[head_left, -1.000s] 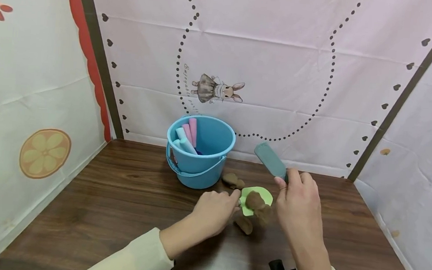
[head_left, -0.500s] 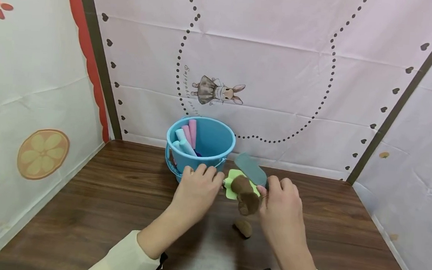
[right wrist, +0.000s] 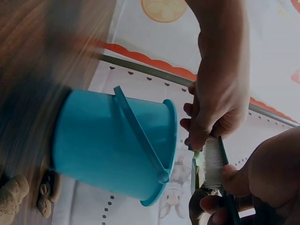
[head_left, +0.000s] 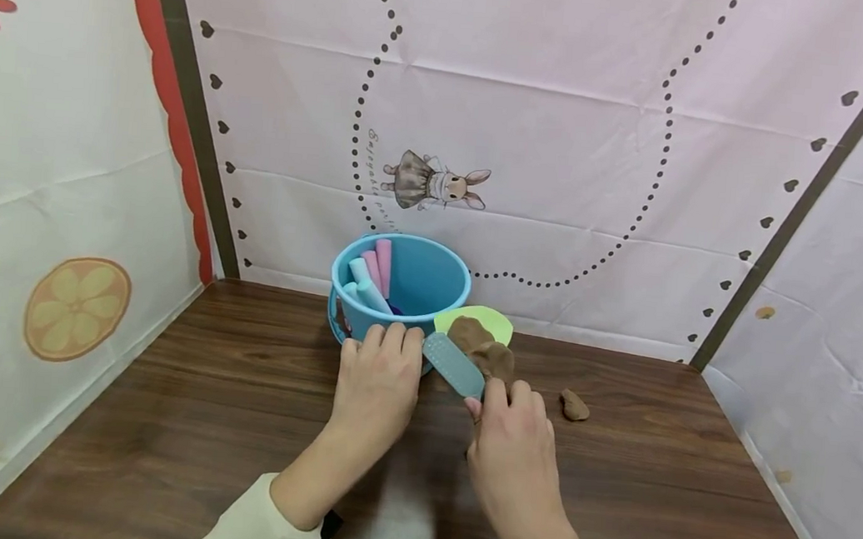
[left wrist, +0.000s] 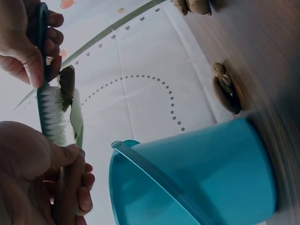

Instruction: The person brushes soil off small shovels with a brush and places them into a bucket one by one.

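My left hand (head_left: 377, 383) grips the wooden handle (left wrist: 68, 187) of a small shovel with a pale green blade (head_left: 499, 323). Brown clay-like lumps (head_left: 470, 334) lie on that blade, which is raised beside the rim of a blue bucket (head_left: 433, 274). From the right, my right hand (head_left: 513, 446) holds a brush (head_left: 455, 365) by its handle. Its teal back faces up in the head view; in the left wrist view, its white bristles (left wrist: 52, 115) point toward the shovel blade. In the bucket are pink sticks (head_left: 383, 262) and light blue sticks (head_left: 373, 295).
One loose brown lump (head_left: 575, 406) lies on the dark wooden table (head_left: 188, 419), right of my hands. Another brown lump (left wrist: 226, 88) is near the bucket's base in the left wrist view. A printed cloth wall (head_left: 560, 145) stands close behind the bucket.
My left hand has lifted the loaded shovel from the table up to the bucket. My right hand has moved left with the brush, which now overlaps the lumps and blade.
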{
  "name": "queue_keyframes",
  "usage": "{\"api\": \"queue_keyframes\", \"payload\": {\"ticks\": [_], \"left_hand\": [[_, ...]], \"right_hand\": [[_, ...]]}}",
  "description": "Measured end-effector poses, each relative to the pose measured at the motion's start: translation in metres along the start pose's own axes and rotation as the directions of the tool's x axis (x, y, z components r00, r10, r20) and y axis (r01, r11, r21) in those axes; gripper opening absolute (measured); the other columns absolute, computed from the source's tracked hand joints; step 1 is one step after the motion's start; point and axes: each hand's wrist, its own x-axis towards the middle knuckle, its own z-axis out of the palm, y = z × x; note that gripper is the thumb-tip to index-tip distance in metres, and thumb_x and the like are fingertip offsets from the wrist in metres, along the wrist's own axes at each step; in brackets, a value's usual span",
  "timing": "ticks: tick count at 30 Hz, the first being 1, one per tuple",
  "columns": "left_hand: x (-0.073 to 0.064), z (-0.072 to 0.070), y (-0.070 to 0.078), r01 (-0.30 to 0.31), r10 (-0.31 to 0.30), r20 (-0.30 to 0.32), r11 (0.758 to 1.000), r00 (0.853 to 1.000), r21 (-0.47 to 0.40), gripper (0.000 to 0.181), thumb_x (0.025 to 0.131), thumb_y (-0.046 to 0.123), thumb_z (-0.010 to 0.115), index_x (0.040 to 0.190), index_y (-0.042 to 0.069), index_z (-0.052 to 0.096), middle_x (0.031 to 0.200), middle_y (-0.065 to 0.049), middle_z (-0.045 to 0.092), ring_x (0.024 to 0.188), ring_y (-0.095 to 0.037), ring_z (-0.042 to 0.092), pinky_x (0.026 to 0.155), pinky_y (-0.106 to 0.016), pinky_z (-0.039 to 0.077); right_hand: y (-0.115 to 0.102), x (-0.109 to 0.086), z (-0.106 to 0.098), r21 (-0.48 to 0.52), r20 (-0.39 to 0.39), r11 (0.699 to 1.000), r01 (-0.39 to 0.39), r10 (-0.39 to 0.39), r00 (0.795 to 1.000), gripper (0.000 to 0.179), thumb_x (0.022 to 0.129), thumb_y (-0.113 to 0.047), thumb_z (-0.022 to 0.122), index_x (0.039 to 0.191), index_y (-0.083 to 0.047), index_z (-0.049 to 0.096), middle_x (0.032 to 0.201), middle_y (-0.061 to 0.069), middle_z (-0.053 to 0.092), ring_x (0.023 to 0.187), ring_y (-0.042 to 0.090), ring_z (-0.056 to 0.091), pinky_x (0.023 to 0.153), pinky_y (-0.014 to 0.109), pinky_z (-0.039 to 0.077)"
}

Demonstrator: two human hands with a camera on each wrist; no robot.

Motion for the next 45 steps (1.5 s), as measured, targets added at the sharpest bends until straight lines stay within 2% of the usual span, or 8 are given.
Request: {"api": "queue_keyframes", "payload": {"ticks": [4, 9, 14, 21, 28, 32, 37, 45], "left_hand": [[-0.003, 0.000, 0.003, 0.005, -0.005, 0.007, 1.000, 1.000, 0.030, 0.014, 0.092, 0.012, 0.071, 0.101, 0.004, 0.065, 0.090, -0.012, 0.065, 0.074, -0.029, 0.054, 0.058, -0.041, 0.037], [-0.005, 0.002, 0.010, 0.016, -0.014, -0.035, 0.998, 0.999, 0.055, 0.015, 0.093, 0.017, 0.073, 0.099, 0.005, 0.066, 0.086, -0.012, 0.064, 0.072, -0.028, 0.053, 0.058, -0.042, 0.037], [-0.008, 0.006, 0.016, 0.043, -0.041, -0.045, 0.997, 0.998, 0.057, 0.025, 0.092, 0.028, 0.076, 0.096, 0.005, 0.066, 0.081, -0.011, 0.060, 0.069, -0.028, 0.051, 0.058, -0.043, 0.038], [-0.010, 0.007, 0.016, 0.064, -0.064, -0.001, 0.996, 0.998, 0.055, 0.028, 0.093, 0.031, 0.074, 0.092, 0.005, 0.064, 0.078, -0.010, 0.057, 0.068, -0.029, 0.050, 0.058, -0.043, 0.037], [-0.012, 0.008, 0.016, 0.056, -0.058, 0.032, 0.997, 0.998, 0.048, 0.029, 0.093, 0.033, 0.074, 0.093, 0.006, 0.064, 0.079, -0.010, 0.057, 0.069, -0.029, 0.051, 0.058, -0.043, 0.038], [-0.013, 0.011, 0.017, 0.040, -0.042, 0.047, 0.998, 0.998, 0.044, 0.029, 0.093, 0.034, 0.074, 0.093, 0.007, 0.064, 0.081, -0.010, 0.058, 0.071, -0.028, 0.052, 0.058, -0.042, 0.040], [-0.013, 0.008, 0.019, 0.047, -0.050, 0.067, 0.998, 0.997, 0.045, 0.019, 0.094, 0.021, 0.073, 0.094, 0.003, 0.065, 0.082, -0.011, 0.060, 0.071, -0.028, 0.053, 0.057, -0.042, 0.041], [-0.014, 0.005, 0.022, 0.056, -0.056, 0.068, 0.998, 0.996, 0.003, 0.029, 0.093, 0.034, 0.074, 0.094, 0.007, 0.065, 0.079, -0.009, 0.059, 0.072, -0.027, 0.055, 0.057, -0.041, 0.040]], "right_hand": [[0.001, -0.003, 0.004, -0.039, -0.043, 0.999, -0.003, 0.002, 0.999, 0.030, 0.095, -0.029, 0.068, 0.086, -0.002, 0.057, 0.071, 0.006, 0.040, 0.060, 0.021, 0.039, 0.050, 0.031, 0.031], [0.004, -0.003, 0.009, -0.130, -0.113, 0.991, -0.008, -0.007, 0.994, 0.033, 0.092, -0.030, 0.071, 0.083, -0.002, 0.056, 0.070, 0.008, 0.041, 0.058, 0.024, 0.040, 0.047, 0.032, 0.028], [0.011, 0.000, 0.013, -0.189, -0.120, 0.981, -0.036, 0.013, 0.993, 0.032, 0.087, -0.027, 0.079, 0.088, 0.001, 0.063, 0.070, 0.010, 0.044, 0.058, 0.025, 0.043, 0.047, 0.034, 0.031], [0.028, 0.010, 0.015, -0.177, -0.104, 0.981, -0.082, 0.064, 0.992, 0.026, 0.089, -0.022, 0.078, 0.092, 0.002, 0.066, 0.074, 0.013, 0.051, 0.061, 0.029, 0.049, 0.047, 0.039, 0.036], [0.046, 0.018, 0.001, -0.103, -0.130, 0.978, -0.184, 0.170, 0.977, 0.026, 0.094, -0.018, 0.073, 0.096, 0.007, 0.064, 0.077, 0.017, 0.051, 0.067, 0.036, 0.053, 0.050, 0.049, 0.042], [0.031, 0.012, -0.003, -0.059, -0.091, 0.992, -0.108, 0.102, 0.991, 0.029, 0.096, -0.023, 0.069, 0.092, 0.004, 0.060, 0.076, 0.015, 0.050, 0.066, 0.033, 0.051, 0.049, 0.046, 0.042], [0.006, 0.002, 0.002, -0.065, 0.007, 0.997, -0.035, 0.036, 0.999, 0.028, 0.096, -0.024, 0.070, 0.085, -0.001, 0.057, 0.074, 0.009, 0.046, 0.062, 0.024, 0.044, 0.047, 0.035, 0.034], [0.012, 0.003, 0.010, -0.137, -0.058, 0.989, -0.059, 0.052, 0.997, 0.025, 0.088, -0.019, 0.079, 0.086, -0.001, 0.063, 0.073, 0.010, 0.047, 0.060, 0.025, 0.043, 0.049, 0.034, 0.029]]}}
